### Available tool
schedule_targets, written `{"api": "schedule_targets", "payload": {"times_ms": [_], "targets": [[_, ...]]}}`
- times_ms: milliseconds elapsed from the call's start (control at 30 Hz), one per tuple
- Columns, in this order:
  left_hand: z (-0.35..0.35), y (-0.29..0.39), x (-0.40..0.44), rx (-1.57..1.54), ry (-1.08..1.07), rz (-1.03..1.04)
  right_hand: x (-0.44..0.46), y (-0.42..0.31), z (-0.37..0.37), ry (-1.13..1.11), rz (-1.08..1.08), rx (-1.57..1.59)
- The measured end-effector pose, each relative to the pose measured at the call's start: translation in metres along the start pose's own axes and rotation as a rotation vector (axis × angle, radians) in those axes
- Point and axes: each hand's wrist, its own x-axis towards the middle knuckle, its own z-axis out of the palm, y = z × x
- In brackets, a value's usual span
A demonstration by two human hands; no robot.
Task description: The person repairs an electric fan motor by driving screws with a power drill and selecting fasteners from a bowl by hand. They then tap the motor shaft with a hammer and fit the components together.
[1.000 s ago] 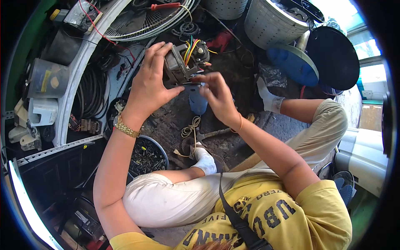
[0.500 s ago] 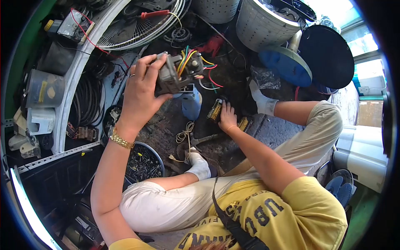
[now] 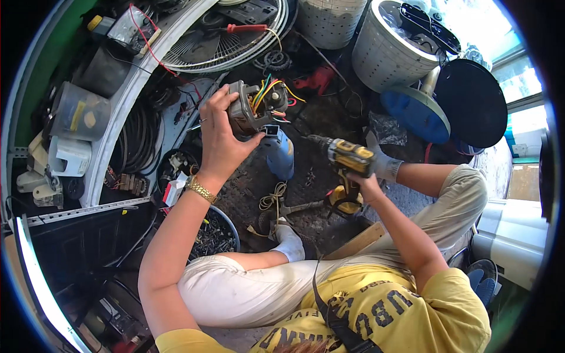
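My left hand is wrapped round the grey housing of a fan motor. Coloured wires stick out from the motor's open side, facing right. Directly below it stands a blue fan post with a dark square top; whether the motor is joined to it I cannot tell. In my right hand is a yellow and black cordless drill, gripped by the handle. Its chuck points left toward the post and motor, apart from both.
A hammer and a coiled cord lie on the floor near my foot. A tub of screws stands by my left knee. Fan guards are at the back left, a perforated white tub and a blue round base at the back right.
My right hand has lifted the drill off the floor and turned its chuck leftward. My left hand still holds the motor; the whole view has shifted slightly.
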Motion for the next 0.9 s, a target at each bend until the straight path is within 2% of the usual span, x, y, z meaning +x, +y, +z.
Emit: {"api": "schedule_targets", "payload": {"times_ms": [67, 200, 267, 467, 633, 900], "targets": [[0.001, -0.001, -0.001, -0.028, 0.002, -0.002, -0.016, -0.022, 0.008, -0.018, 0.11, 0.262], [0.002, 0.002, 0.001, -0.047, -0.009, 0.005, -0.042, -0.06, 0.021, -0.014, 0.081, 0.187], [0.003, 0.003, -0.001, -0.041, -0.007, 0.007, -0.052, -0.073, 0.026, -0.108, 0.05, 0.244], [0.005, 0.007, 0.0, -0.036, 0.011, 0.05, -0.043, -0.106, 0.046, -0.168, -0.001, 0.243], [0.005, 0.008, 0.0, -0.056, 0.001, 0.074, -0.041, -0.109, 0.044, -0.207, 0.064, 0.193], [0.005, 0.006, 0.0, -0.07, -0.004, 0.112, -0.043, -0.111, 0.049, -0.217, 0.052, 0.189]]}}
